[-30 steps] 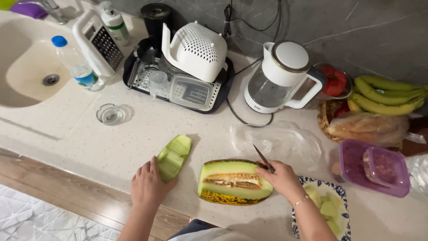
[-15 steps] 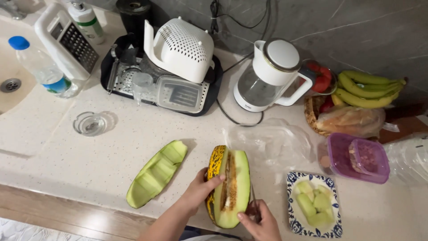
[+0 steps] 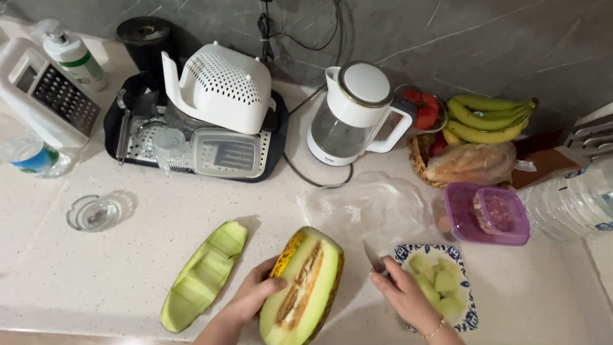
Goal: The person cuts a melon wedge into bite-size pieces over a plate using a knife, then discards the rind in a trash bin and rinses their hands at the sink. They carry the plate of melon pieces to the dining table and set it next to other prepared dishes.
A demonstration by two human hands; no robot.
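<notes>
I see the left hand (image 3: 252,297) gripping the half melon (image 3: 301,287) at the counter's (image 3: 128,268) near edge, tilted on its rind. Right hand (image 3: 402,295) is clenched on a knife (image 3: 373,259) just beside the patterned plate (image 3: 469,319). Risk, as I judge it: the rounded rind rolls and the blade slips toward fingers. Speckled pale counter, crowded rear edge; grey stone wall (image 3: 447,38).

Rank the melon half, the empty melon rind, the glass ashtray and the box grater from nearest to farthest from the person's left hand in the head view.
From the left hand:
1. Melon half, held at its right side.
2. Empty melon rind, just to its left on the counter.
3. Glass ashtray, farther left and back.
4. Box grater, far back left corner.
</notes>
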